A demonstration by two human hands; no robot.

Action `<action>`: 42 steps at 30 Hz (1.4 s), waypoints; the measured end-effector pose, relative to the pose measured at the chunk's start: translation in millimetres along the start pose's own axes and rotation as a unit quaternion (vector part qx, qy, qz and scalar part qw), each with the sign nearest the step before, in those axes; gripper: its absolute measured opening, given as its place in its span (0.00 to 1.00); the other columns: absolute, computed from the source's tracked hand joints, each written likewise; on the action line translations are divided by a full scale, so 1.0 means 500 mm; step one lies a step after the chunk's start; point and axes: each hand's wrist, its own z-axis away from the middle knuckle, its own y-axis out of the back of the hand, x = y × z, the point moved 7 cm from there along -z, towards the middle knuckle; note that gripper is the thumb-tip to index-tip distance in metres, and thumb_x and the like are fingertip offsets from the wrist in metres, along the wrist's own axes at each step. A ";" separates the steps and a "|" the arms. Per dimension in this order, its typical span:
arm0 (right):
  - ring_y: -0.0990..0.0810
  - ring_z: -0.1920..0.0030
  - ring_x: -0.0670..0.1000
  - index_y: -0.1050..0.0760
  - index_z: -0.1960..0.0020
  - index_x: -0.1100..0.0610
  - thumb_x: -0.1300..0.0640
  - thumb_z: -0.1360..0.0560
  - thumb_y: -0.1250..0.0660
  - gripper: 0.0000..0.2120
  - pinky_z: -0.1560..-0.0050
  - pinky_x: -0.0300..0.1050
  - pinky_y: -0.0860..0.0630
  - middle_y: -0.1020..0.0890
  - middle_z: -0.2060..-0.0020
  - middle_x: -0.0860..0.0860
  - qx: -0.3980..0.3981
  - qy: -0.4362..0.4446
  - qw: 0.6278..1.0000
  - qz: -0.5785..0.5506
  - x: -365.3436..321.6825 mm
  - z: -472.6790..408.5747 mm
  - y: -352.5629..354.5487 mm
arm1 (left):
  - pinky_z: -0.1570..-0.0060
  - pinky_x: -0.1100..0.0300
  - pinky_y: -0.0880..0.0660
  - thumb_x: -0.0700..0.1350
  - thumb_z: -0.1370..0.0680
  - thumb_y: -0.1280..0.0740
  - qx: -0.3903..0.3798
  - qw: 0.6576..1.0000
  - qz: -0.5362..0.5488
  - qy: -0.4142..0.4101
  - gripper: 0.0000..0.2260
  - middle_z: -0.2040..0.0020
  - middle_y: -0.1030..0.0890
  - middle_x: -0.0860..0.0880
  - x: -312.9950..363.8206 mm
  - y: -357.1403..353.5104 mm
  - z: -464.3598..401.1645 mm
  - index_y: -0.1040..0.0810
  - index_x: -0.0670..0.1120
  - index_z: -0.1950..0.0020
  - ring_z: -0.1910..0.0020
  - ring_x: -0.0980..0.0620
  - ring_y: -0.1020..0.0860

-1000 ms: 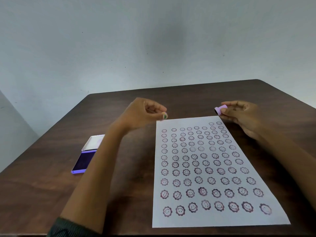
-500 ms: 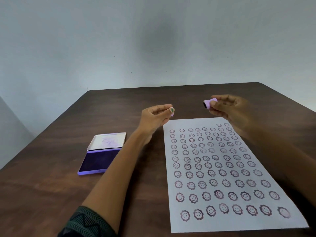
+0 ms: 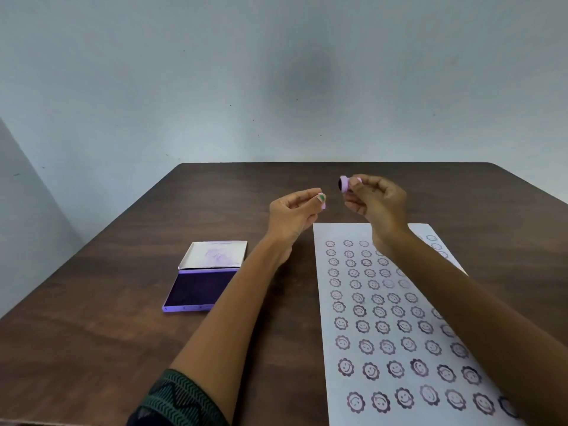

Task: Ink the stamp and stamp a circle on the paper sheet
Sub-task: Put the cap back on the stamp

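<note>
The right hand (image 3: 373,204) pinches the small purple stamp (image 3: 345,183) in the air; the left hand (image 3: 293,215) grips what may be its cap (image 3: 322,202); the open ink pad (image 3: 201,287) lies below-left, inking not yet begun; the paper sheet (image 3: 325,348) under the right forearm already carries many prints.

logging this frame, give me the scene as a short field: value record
right hand: raised, pinching the stamp
left hand: raised, pinching a small pink piece, perhaps the cap
ink pad: open on the table, left of the arms
paper: flat, rows of smiley flower prints
stamp contact: none, held above the table
</note>
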 end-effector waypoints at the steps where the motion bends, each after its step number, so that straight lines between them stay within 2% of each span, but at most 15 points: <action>1: 0.16 0.56 0.50 0.23 0.45 0.61 0.58 0.29 0.30 0.14 0.56 0.40 0.18 0.17 0.54 0.55 -0.004 0.003 1.000 0.007 0.005 0.002 0.004 | 0.49 0.61 0.21 0.42 0.26 0.29 0.000 1.000 0.003 0.001 0.11 0.56 0.16 0.50 -0.001 -0.001 0.000 0.19 0.44 0.44 0.54 0.55 0.17; 4: 0.16 0.56 0.50 0.23 0.46 0.60 0.58 0.29 0.30 0.13 0.56 0.39 0.19 0.17 0.54 0.55 -0.018 0.011 1.000 0.013 0.010 0.002 0.009 | 0.48 0.60 0.21 0.43 0.27 0.29 -0.002 1.000 0.008 0.008 0.10 0.55 0.16 0.50 -0.008 -0.005 -0.004 0.19 0.46 0.46 0.51 0.53 0.17; 10: 0.17 0.56 0.50 0.23 0.47 0.59 0.58 0.29 0.30 0.12 0.56 0.39 0.19 0.17 0.55 0.53 -0.041 0.012 0.999 -0.002 0.018 0.012 -0.005 | 0.54 0.65 0.21 0.45 0.27 0.28 -0.018 1.000 0.024 0.010 0.05 0.62 0.15 0.56 -0.013 -0.012 -0.006 0.18 0.51 0.52 0.57 0.58 0.16; 14: 0.17 0.56 0.49 0.22 0.47 0.59 0.58 0.29 0.30 0.12 0.58 0.37 0.19 0.16 0.56 0.54 -0.050 0.016 0.999 -0.009 0.018 0.015 -0.009 | 0.52 0.63 0.21 0.44 0.27 0.28 -0.019 0.999 0.026 0.011 0.08 0.57 0.15 0.54 -0.012 -0.016 -0.001 0.18 0.48 0.48 0.53 0.55 0.17; 19: 0.17 0.55 0.51 0.22 0.47 0.59 0.58 0.29 0.30 0.12 0.55 0.40 0.19 0.16 0.54 0.56 -0.054 0.021 0.998 0.004 0.019 0.018 -0.011 | 0.49 0.61 0.21 0.44 0.27 0.29 -0.021 0.999 0.033 0.014 0.09 0.51 0.16 0.49 -0.009 -0.021 0.004 0.18 0.47 0.47 0.49 0.52 0.17; 24: 0.16 0.54 0.52 0.23 0.46 0.60 0.58 0.29 0.31 0.12 0.55 0.41 0.19 0.16 0.53 0.56 -0.064 0.028 0.997 0.014 0.019 0.023 -0.015 | 0.48 0.61 0.21 0.44 0.27 0.28 -0.021 0.999 0.040 0.015 0.08 0.51 0.15 0.49 -0.008 -0.022 0.006 0.18 0.48 0.48 0.49 0.51 0.17; 33: 0.17 0.53 0.52 0.24 0.45 0.60 0.57 0.28 0.31 0.14 0.54 0.41 0.19 0.17 0.52 0.57 -0.066 0.047 0.996 0.047 0.017 0.027 -0.014 | 0.54 0.64 0.21 0.43 0.28 0.27 -0.018 0.999 0.042 -0.003 0.08 0.54 0.15 0.51 -0.007 -0.019 0.007 0.17 0.48 0.50 0.53 0.54 0.16; 36: 0.17 0.53 0.52 0.24 0.45 0.60 0.57 0.28 0.31 0.14 0.55 0.40 0.19 0.17 0.52 0.58 -0.070 0.051 0.995 0.051 0.017 0.026 -0.015 | 0.53 0.63 0.21 0.43 0.29 0.27 -0.013 0.999 0.041 -0.008 0.08 0.55 0.14 0.51 -0.004 -0.018 0.007 0.17 0.48 0.50 0.53 0.54 0.16; 40: 0.17 0.53 0.53 0.24 0.44 0.60 0.57 0.28 0.31 0.14 0.53 0.45 0.19 0.17 0.52 0.58 -0.072 0.071 0.992 0.071 0.014 0.027 -0.017 | 0.49 0.60 0.21 0.42 0.29 0.27 0.005 1.000 0.023 -0.015 0.12 0.54 0.15 0.49 -0.002 -0.015 0.010 0.18 0.44 0.46 0.52 0.53 0.17; 42: 0.17 0.53 0.52 0.24 0.44 0.60 0.56 0.28 0.31 0.14 0.54 0.44 0.19 0.17 0.52 0.57 -0.073 0.086 0.990 0.089 0.011 0.029 -0.018 | 0.50 0.61 0.20 0.41 0.29 0.27 0.007 1.000 0.015 -0.017 0.13 0.54 0.15 0.49 -0.001 -0.013 0.011 0.19 0.42 0.44 0.53 0.53 0.17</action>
